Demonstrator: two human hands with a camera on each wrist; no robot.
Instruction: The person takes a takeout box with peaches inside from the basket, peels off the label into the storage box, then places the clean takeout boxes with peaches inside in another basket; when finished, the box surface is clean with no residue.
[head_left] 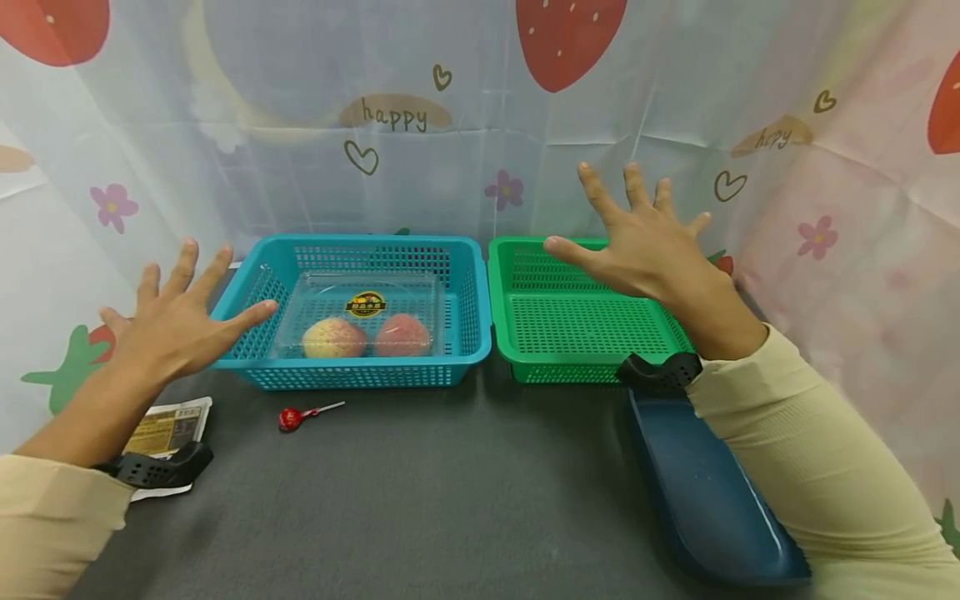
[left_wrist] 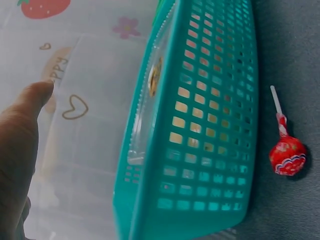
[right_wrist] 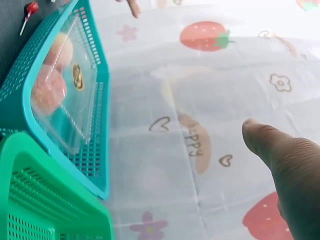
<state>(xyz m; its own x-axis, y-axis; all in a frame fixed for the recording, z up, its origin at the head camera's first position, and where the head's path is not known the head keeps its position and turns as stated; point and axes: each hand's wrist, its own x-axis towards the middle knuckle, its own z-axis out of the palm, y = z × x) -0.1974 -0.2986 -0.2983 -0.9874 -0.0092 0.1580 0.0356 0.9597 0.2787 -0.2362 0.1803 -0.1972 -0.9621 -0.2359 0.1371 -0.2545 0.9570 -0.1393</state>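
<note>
From the head view, both hands are raised with fingers spread wide and hold nothing: the left hand (head_left: 176,321) hovers just beside the left end of the blue basket (head_left: 255,283), and the right hand (head_left: 645,246) hangs above the far part of the green basket (head_left: 585,333). The two baskets stand side by side on the dark table (head_left: 450,500). Inside the blue one lies a clear plastic box (head_left: 363,312) with two peaches in it. A red lollipop (head_left: 291,417) lies on the table in front of that basket, a packet (head_left: 168,425) under the left wrist, and a dark blue tray (head_left: 705,500) by the right forearm. The left wrist view shows the blue basket's wall (left_wrist: 210,125), the lollipop (left_wrist: 286,155) near it on the cloth — and one straight finger (left_wrist: 25,115). The right wrist view shows a straight thumb (right_wrist: 280,150), with the boxed peaches (right_wrist: 50,80) in the blue basket well apart from it.
</note>
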